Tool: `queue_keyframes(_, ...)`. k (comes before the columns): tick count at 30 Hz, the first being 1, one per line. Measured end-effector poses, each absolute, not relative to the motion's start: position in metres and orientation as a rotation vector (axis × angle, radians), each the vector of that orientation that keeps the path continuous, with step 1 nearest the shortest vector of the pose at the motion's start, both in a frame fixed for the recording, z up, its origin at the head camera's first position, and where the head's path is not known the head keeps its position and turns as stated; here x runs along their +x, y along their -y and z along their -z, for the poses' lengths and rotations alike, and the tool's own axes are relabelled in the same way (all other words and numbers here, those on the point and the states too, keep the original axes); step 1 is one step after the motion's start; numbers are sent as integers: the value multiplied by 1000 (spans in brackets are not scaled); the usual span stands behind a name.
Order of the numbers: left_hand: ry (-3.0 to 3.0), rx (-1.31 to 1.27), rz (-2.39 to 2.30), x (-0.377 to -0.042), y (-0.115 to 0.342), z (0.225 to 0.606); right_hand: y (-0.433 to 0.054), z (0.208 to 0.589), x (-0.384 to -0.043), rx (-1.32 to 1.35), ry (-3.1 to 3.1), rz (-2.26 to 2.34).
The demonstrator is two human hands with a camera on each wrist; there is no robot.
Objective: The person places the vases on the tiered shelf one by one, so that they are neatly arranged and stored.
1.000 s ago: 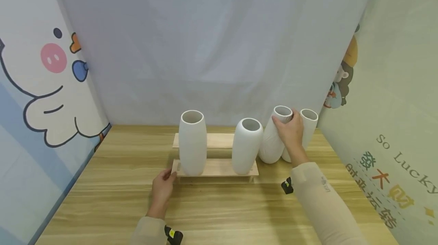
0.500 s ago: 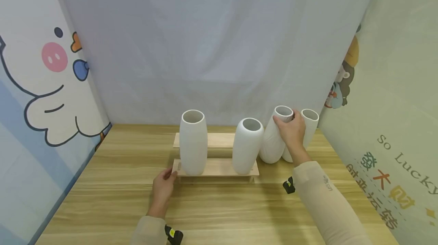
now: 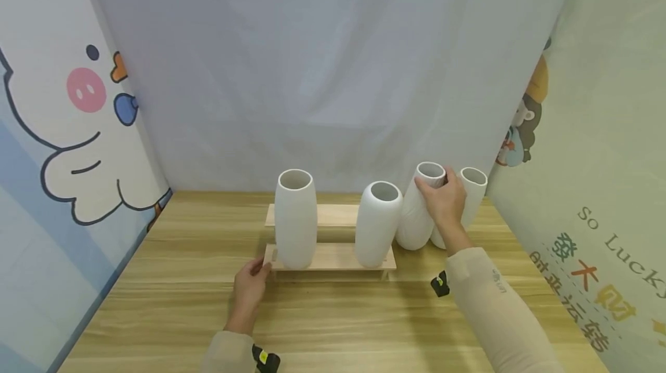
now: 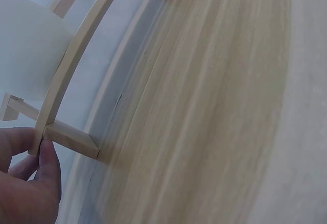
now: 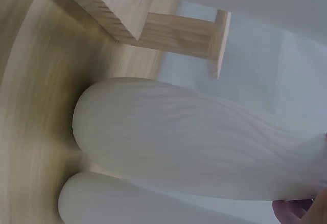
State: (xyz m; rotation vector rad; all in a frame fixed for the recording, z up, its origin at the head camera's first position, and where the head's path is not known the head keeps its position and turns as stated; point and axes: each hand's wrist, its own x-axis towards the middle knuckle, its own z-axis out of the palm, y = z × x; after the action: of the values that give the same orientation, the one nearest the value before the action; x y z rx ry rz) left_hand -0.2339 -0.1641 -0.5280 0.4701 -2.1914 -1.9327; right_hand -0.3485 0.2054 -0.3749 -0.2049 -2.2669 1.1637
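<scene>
My left hand [image 3: 248, 285] pinches the left end of the front step of a two-step wooden stand [image 3: 335, 256]; in the left wrist view, thumb and fingers close on the board's end [image 4: 60, 88] beside its leg. My right hand [image 3: 446, 199] grips a white vase [image 3: 413, 222] near its rim, thumb on the near side. Faint carved lines run along that vase [image 5: 194, 137] in the right wrist view, and its base is at the tabletop. Two smooth white vases stand on the front step: a tall one [image 3: 295, 225] at left, a rounder one [image 3: 376, 228] at right.
Another white vase [image 3: 472, 196] stands on the wooden table [image 3: 333, 321] at far right, partly behind my right hand. The stand's back step [image 3: 337, 215] is behind the front vases. A pale curtain [image 3: 333, 72] hangs behind, with printed cloths on both sides.
Both hands keep their holds and the vases stay put. Only a very slight shift of the whole head view shows.
</scene>
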Motion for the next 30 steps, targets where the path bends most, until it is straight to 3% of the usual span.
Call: queue_keyframes(30, 2191, 478, 1935, -232, 163, 525, -214, 281, -355, -100, 2388, -1238)
